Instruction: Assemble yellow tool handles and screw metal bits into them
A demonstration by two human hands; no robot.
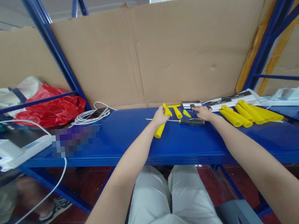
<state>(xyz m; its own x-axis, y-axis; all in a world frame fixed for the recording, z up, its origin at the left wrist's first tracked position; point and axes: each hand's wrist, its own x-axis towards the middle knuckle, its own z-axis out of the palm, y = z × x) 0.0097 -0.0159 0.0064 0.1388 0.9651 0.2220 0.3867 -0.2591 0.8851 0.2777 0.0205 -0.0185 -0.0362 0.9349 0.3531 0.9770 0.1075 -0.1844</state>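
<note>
My left hand (159,117) is closed around a long yellow plastic handle (159,131) that lies slanted on the blue shelf (131,141). My right hand (204,113) rests on the shelf, fingers curled over something small that I cannot make out. A screwdriver with a black handle (191,122) lies between the two hands. A yellow T-shaped piece (177,111) and a small yellow bit (186,113) sit just behind it.
Several yellow handles (246,115) lie in a pile at the right, beside a printed sheet (231,101). A coiled white cable (91,115), a red bag (51,108) and a white power strip (17,151) are at the left. Cardboard (175,50) backs the shelf. Another person's shoe (53,209) shows below left.
</note>
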